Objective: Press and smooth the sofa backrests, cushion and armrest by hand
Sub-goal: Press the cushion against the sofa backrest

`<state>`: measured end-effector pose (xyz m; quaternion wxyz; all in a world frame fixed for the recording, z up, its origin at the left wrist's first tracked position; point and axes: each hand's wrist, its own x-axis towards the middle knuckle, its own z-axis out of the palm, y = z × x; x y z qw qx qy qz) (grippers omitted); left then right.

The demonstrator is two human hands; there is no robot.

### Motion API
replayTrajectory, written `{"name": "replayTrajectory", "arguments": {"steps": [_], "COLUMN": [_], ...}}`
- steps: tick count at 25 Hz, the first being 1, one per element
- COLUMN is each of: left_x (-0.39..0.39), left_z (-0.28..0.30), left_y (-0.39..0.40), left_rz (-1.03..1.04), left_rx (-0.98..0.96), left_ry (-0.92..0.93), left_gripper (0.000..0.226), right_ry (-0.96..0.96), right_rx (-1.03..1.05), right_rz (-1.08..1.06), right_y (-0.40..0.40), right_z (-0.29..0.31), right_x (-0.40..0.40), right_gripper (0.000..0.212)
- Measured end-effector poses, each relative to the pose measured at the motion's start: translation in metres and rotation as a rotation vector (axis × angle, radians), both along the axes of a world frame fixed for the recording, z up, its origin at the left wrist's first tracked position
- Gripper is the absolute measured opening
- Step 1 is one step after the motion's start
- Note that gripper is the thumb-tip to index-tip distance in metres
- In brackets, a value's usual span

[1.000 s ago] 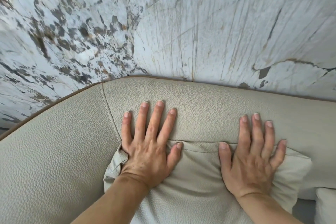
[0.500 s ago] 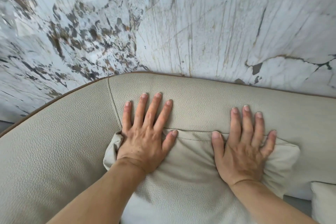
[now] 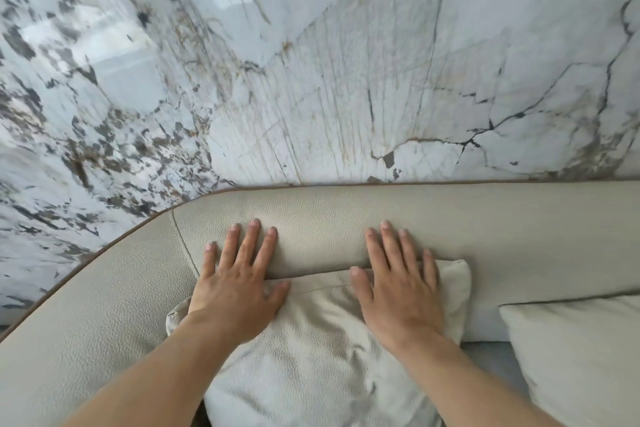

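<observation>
A beige leather sofa backrest (image 3: pixel 485 225) with brown piping runs across the middle of the view and curves down at the left into the armrest (image 3: pixel 86 315). A beige cushion (image 3: pixel 311 350) leans against the backrest. My left hand (image 3: pixel 239 281) lies flat with fingers spread, palm on the cushion's upper left corner and fingertips on the backrest. My right hand (image 3: pixel 398 291) lies flat the same way on the cushion's upper right part, fingertips up on the backrest. Neither hand holds anything.
A glossy marble wall (image 3: pixel 311 62) rises directly behind the sofa. A second beige cushion (image 3: pixel 575 357) leans at the right, with a strip of grey seat (image 3: pixel 491 360) showing between the two cushions.
Both hands have slid up and a little closer together along the cushion's top edge. The view has pulled back and tilted up, so more wall and the second cushion show.
</observation>
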<state>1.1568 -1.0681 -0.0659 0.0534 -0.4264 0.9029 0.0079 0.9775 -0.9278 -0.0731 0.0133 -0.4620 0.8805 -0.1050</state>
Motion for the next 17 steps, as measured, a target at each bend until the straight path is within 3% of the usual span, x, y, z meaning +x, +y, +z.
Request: {"name": "replayTrajectory", "arguments": {"steps": [7, 17], "left_x": [0.018, 0.059], "left_z": [0.016, 0.048], "left_y": [-0.006, -0.018], "left_rz": [-0.136, -0.486], "left_rx": [0.085, 0.123], "left_ry": [0.153, 0.058], "left_gripper": [0.065, 0.063], "right_ry": [-0.026, -0.100], "right_rx": [0.129, 0.182], "right_rz": [-0.185, -0.536], "right_y": [0.025, 0.043], "right_z": [0.016, 0.073], "right_x": [0.048, 0.123], "right_gripper": [0.066, 0.064]}}
